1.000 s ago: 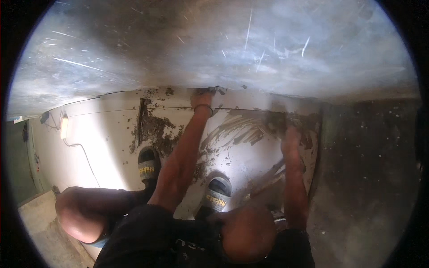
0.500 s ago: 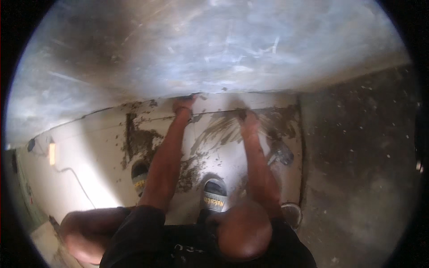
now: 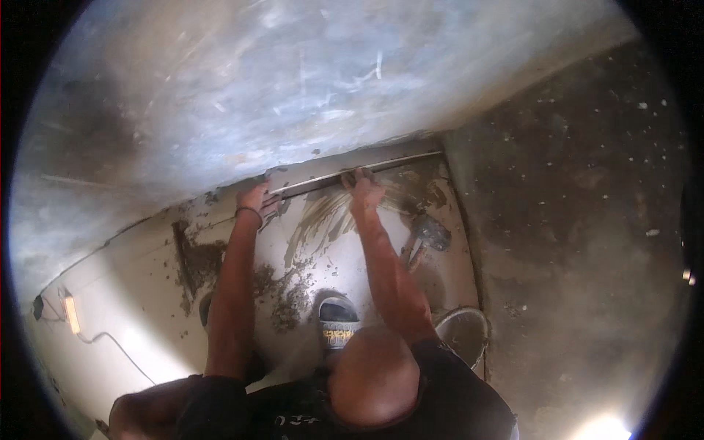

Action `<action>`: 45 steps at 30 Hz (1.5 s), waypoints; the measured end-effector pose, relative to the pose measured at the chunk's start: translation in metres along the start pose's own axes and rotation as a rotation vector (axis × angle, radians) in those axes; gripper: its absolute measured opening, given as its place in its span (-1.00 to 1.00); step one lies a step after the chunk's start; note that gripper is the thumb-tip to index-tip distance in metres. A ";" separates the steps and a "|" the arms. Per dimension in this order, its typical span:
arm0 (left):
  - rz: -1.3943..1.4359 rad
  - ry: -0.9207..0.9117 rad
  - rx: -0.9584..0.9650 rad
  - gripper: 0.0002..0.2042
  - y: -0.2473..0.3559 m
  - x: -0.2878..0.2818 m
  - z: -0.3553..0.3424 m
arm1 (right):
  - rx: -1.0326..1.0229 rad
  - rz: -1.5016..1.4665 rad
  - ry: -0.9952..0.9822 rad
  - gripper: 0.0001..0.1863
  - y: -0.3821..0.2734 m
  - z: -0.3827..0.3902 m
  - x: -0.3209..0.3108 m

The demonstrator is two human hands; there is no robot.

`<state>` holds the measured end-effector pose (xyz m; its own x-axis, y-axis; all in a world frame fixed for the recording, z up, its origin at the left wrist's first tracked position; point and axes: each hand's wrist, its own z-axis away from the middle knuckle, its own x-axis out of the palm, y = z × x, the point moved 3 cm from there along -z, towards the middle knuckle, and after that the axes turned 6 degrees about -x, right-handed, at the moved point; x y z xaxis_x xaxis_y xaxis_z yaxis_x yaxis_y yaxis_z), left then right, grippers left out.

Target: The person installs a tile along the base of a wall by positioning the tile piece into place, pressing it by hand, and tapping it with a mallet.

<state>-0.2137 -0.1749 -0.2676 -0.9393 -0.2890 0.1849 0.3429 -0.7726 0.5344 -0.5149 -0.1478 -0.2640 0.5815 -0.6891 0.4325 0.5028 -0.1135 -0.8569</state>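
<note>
My left hand [image 3: 257, 199] grips the left part of a long narrow tile strip [image 3: 398, 160] at the foot of the grey wall. My right hand [image 3: 364, 187] holds the same strip near its middle, fingers bent over it. The strip's pale edge shows above a dark gap, and smeared grey-brown mortar [image 3: 312, 231] covers the white floor tiles below it. A mallet [image 3: 432, 236] lies right of my right forearm, and a bucket [image 3: 478, 323] stands behind that arm, partly hidden.
The scratched grey wall [image 3: 293, 81] spans the top. Dark concrete [image 3: 565, 220] lies to the right. A lit work lamp [image 3: 71, 314] with a cable is at the far left. A sandalled foot [image 3: 339, 323] is between my arms, below my hands.
My right hand has moved inward onto the strip, whose pale edge now stands out. The view has shifted, and the mallet and bucket show more.
</note>
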 end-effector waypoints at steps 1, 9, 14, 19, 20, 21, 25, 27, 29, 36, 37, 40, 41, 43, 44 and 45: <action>0.055 0.003 -0.007 -0.63 -0.002 -0.003 0.011 | 0.022 -0.002 -0.039 -0.79 0.002 0.002 -0.003; -1.387 0.361 0.372 -0.60 0.002 0.037 0.048 | -1.028 1.367 -1.658 -0.50 0.038 0.178 0.004; -1.171 0.349 0.443 -0.68 0.001 0.036 0.037 | -0.655 1.005 -1.703 -0.32 0.090 0.283 0.114; -1.067 0.331 0.342 -0.67 -0.006 0.033 0.005 | -0.911 1.141 -2.026 -0.26 0.110 0.305 0.184; -1.045 0.309 0.363 -0.67 -0.008 0.032 0.001 | -0.875 1.158 -2.096 -0.27 0.114 0.304 0.185; -1.023 0.267 0.355 -0.67 -0.009 0.033 -0.001 | -0.923 1.126 -2.119 -0.32 0.117 0.302 0.183; -1.084 0.269 0.432 -0.67 -0.003 0.034 0.010 | -1.007 1.037 -2.153 -0.49 0.138 0.294 0.163; -1.452 0.237 0.560 -0.69 0.004 0.034 0.025 | -1.053 1.014 -2.111 -0.53 0.146 0.290 0.147; -1.433 0.176 0.500 -0.70 0.010 0.032 0.036 | -1.069 1.014 -2.071 -0.51 0.152 0.285 0.133; -1.614 0.060 0.563 -0.76 0.029 0.013 0.032 | -0.661 1.062 -1.983 -0.45 0.112 0.277 0.102; -1.642 0.042 0.571 -0.76 0.029 0.011 0.027 | -0.500 1.050 -1.937 -0.44 0.098 0.271 0.097; -0.465 -0.094 0.203 -0.67 0.019 -0.004 0.005 | 0.177 0.919 -1.625 -0.41 0.052 0.230 0.063; -0.263 -0.140 0.157 -0.66 0.018 -0.009 -0.001 | 0.328 0.879 -1.497 -0.42 0.037 0.203 0.045; -0.558 -0.161 0.376 -0.67 0.021 -0.015 -0.010 | 0.418 0.766 -1.194 -0.49 0.011 0.139 0.004; -0.651 -0.141 0.397 -0.69 0.020 -0.015 -0.013 | 0.375 0.772 -1.118 -0.61 -0.002 0.095 -0.018; -0.579 -0.164 0.378 -0.72 0.020 -0.016 -0.014 | 0.332 0.776 -1.041 -0.66 -0.012 0.054 -0.040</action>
<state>-0.1919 -0.1935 -0.2715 -0.9693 0.2204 -0.1091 -0.2112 -0.5184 0.8286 -0.5098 -0.0806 -0.2556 0.9236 0.3832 0.0063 -0.1331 0.3359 -0.9324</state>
